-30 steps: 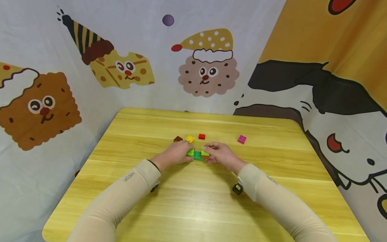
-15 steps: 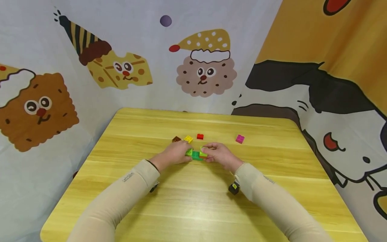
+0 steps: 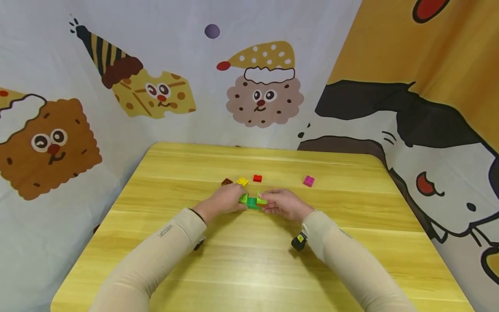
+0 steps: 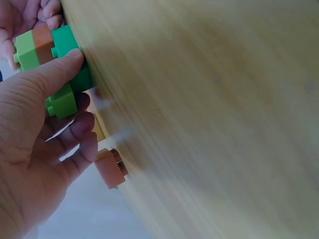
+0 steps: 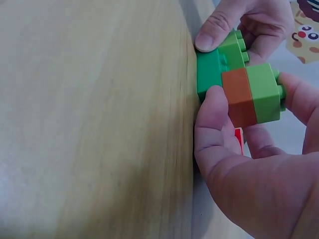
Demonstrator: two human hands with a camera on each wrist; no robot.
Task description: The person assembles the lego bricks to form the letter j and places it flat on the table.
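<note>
A long dark green toy building brick (image 5: pixel 208 72) lies on the table between the hands. On its left end sits a light green brick (image 4: pixel 65 103), and my left hand (image 3: pixel 227 198) grips that end, thumb on the dark green side. At the right end, an orange brick (image 5: pixel 238 97) with a lime green brick (image 5: pixel 263 94) on top stands on the dark green one. My right hand (image 3: pixel 287 203) holds this end between thumb and fingers, with a finger on the lime brick's studs. Whether the orange brick is fully pressed down cannot be told.
Behind the hands lie a brown brick (image 3: pixel 227 182), a yellow brick (image 3: pixel 242 181) and a red brick (image 3: pixel 257 178). A pink brick (image 3: pixel 309 180) lies farther right. The wooden table (image 3: pixel 249 268) ends at a printed curtain (image 3: pixel 175 130) at the back.
The head view has shifted slightly. Both hands keep their hold on the joined bricks, and the right wrist has moved a little to the left. The loose bricks have stayed put.
</note>
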